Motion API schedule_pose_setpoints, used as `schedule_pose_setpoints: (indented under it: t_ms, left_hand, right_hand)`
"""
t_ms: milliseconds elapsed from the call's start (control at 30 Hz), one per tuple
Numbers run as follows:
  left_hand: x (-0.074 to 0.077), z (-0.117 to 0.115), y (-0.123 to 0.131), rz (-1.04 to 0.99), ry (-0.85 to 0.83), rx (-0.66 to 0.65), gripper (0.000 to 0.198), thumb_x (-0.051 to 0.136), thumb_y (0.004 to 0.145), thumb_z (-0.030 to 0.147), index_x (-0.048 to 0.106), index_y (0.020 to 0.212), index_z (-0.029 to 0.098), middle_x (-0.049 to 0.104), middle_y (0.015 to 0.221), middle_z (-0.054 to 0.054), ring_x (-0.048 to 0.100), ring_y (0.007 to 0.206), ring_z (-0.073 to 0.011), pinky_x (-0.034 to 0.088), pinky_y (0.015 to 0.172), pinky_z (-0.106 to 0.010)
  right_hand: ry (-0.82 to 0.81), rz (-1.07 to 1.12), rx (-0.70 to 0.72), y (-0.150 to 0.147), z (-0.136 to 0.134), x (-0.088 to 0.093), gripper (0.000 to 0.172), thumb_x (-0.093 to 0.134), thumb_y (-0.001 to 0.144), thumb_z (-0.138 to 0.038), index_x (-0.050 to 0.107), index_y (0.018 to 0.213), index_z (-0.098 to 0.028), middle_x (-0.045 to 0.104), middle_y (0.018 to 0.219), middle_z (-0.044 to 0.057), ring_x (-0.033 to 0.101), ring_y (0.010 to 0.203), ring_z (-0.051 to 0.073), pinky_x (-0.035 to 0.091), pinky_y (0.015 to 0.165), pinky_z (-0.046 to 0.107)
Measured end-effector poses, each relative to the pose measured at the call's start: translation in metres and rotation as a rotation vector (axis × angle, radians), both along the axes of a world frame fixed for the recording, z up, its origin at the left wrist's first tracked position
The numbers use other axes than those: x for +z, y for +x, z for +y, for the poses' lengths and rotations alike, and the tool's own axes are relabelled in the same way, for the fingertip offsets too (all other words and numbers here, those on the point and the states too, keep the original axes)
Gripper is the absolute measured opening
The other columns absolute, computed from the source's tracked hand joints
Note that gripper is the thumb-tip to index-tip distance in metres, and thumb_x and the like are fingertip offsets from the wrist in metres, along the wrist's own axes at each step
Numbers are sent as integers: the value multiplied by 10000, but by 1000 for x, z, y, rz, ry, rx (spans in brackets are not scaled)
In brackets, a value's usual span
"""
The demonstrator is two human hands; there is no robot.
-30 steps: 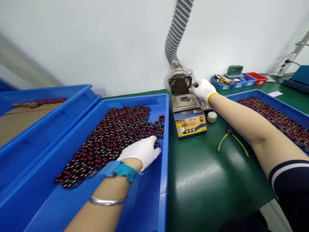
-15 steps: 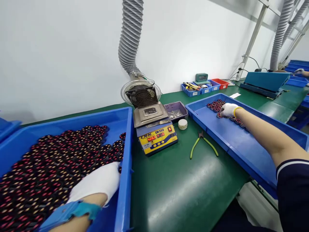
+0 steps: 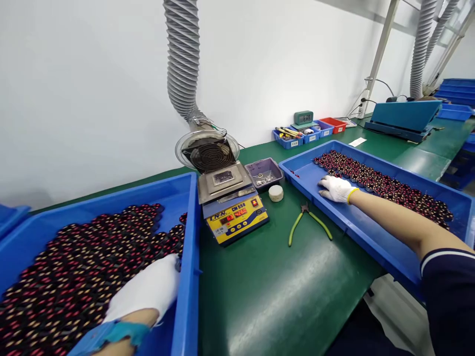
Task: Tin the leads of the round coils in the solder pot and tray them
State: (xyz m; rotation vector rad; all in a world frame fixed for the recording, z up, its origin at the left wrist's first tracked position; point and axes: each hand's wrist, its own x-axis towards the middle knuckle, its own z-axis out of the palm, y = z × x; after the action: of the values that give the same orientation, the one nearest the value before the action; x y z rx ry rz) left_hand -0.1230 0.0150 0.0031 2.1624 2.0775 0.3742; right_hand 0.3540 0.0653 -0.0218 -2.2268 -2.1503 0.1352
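Note:
My left hand (image 3: 148, 287), in a white glove with a blue band at the wrist, reaches down into the left blue tray (image 3: 191, 277). It rests at the right edge of a dense layer of small round black parts with red and gold colouring (image 3: 85, 267). Its fingers are hidden behind the back of the glove, so whether it holds a part does not show. In the right blue tray (image 3: 356, 225), my gloved right hand (image 3: 334, 189) lies low over the bare floor, fingers apart and holding nothing visible. Similar round parts (image 3: 386, 183) fill the tray's far side beyond it.
Between the trays stands a yellow and blue solder pot (image 3: 237, 220) with a lit display, under an extraction hose (image 3: 182, 59). Green-handled pliers (image 3: 309, 217), a round white container (image 3: 275, 193) and a purple bin (image 3: 264, 173) sit nearby. Small labelled bins (image 3: 311, 136) line the back.
My right hand has moved from the parts at the tray's far side toward its near side, and its fingers have spread. My left hand stays at about the same place. The view has turned slightly.

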Motion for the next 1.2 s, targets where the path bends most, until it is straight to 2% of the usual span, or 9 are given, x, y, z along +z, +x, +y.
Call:
schedule_pose_setpoints:
  t_ms: [200, 300, 367, 433, 533, 733, 833, 1000, 1200]
  left_hand:
    - [43, -9, 3, 44, -147, 120, 443, 476, 803, 561, 497, 532, 211, 537, 426, 35, 539, 481, -200, 388, 505, -289]
    - [61, -24, 12, -511, -119, 217, 431, 584, 746, 606, 565, 690, 180, 623, 559, 3, 572, 536, -167, 391, 496, -253]
    - [63, -34, 25, -1065, -173, 102, 409, 672, 707, 541, 591, 841, 163, 663, 704, -13, 585, 566, -135, 438, 531, -242]
    - [58, -40, 42, -1456, -189, 30, 389, 704, 706, 476, 598, 936, 180, 653, 740, -10, 601, 605, -120, 420, 500, -203]
    - [47, -47, 65, -1659, -279, 29, 370, 663, 762, 464, 612, 989, 176, 636, 696, -16, 576, 536, -101, 421, 464, -192]
    - [31, -55, 85, -1668, -318, 26, 315, 660, 766, 464, 639, 921, 190, 594, 656, 9, 518, 457, -89, 358, 367, -198]
    - [26, -56, 89, -1601, -346, -19, 331, 643, 784, 461, 641, 972, 188, 595, 644, 8, 443, 390, -64, 316, 332, -200]
    - [28, -62, 94, -1495, -303, -56, 388, 659, 783, 431, 616, 1068, 171, 656, 868, -30, 594, 606, -103, 514, 514, -224]
    - [32, -68, 95, -1256, -116, -1, 305, 781, 667, 265, 637, 909, 148, 703, 902, -33, 667, 858, -153, 553, 779, -243]
  right_hand:
    - [36, 20, -126, 8, 12, -3, 518, 528, 888, -430, 521, 1314, -136, 427, 1347, 174, 472, 1185, 314, 386, 990, 357]
    - [103, 64, -157, -11, 10, 12, 527, 463, 909, -445, 485, 1343, -148, 429, 1353, 167, 473, 1183, 337, 404, 974, 426]
    - [247, 188, -127, -44, 1, 30, 511, 430, 915, -458, 454, 1367, -220, 450, 1355, 105, 477, 1186, 315, 404, 983, 447]
    - [330, 390, 63, -92, -16, 51, 498, 485, 882, -430, 471, 1349, -257, 520, 1290, 62, 509, 1159, 267, 415, 994, 388]
    - [166, 506, 420, -169, -55, 77, 585, 647, 756, -449, 501, 1314, -345, 510, 1311, 5, 513, 1152, 298, 445, 964, 435]
    - [59, 774, 563, -250, -91, 64, 665, 799, 583, -370, 574, 1205, -296, 539, 1260, 4, 552, 1108, 247, 484, 946, 386]
    - [94, 878, 520, -245, -87, 50, 547, 806, 586, -327, 623, 1097, -262, 569, 1201, 24, 569, 1080, 226, 492, 935, 355]
    - [194, 793, 542, -226, -82, 51, 351, 775, 640, -353, 651, 959, -274, 600, 1134, 5, 593, 1025, 214, 503, 908, 339]
    - [160, 687, 602, -214, -77, 58, 585, 758, 643, -342, 573, 1197, -308, 558, 1233, 6, 574, 1075, 234, 504, 909, 362]
